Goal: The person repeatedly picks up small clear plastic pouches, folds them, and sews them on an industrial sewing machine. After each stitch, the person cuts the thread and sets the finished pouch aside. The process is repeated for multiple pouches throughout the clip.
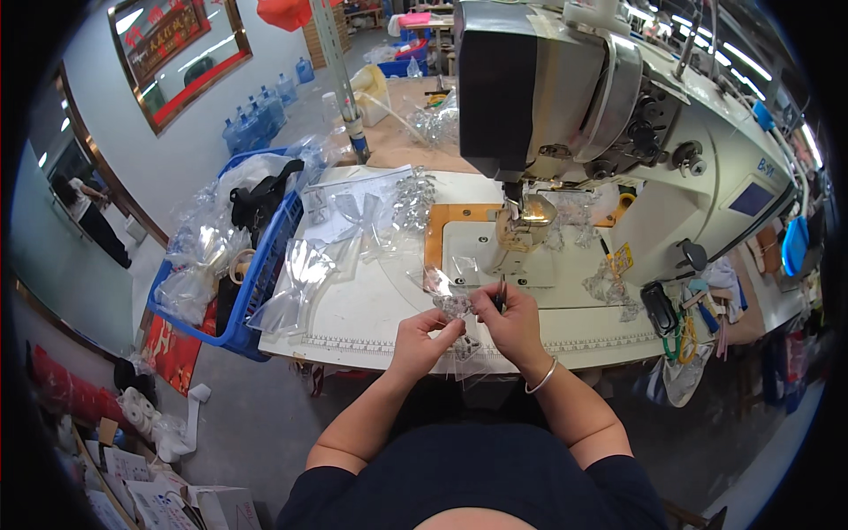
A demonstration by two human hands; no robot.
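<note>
"Workshop wall, pale and smooth (93, 97), is at the left. What comes after it?"

"First, one blue plastic crate (252, 305), filled with clear wrapping. Next to it, on the white counter (353, 331), lies a clear plastic piece of bow shape (305, 269)."

"And the person's hands?"

"Near the front edge of the counter. Left hand (422, 340) is closed in a pinch, thumb against finger, on a small crinkled clear plastic piece (454, 306). This piece is between the two hands. Right hand (511, 325) is narrow, closed around a thin dark pointed tool (502, 297), with its fingertips close at the piece."

"Which step is it, in your opinion?"

"I judge it is fine handwork on the piece, maybe trimming. The next move would call for a steady left pinch and a careful tool point."

"How are the arms?"

"Both elbows are bent outward, forearms converging, wrists low. Further right stands the large white sewing machine (738, 172), then yellow-handled scissors (686, 343)."
</note>
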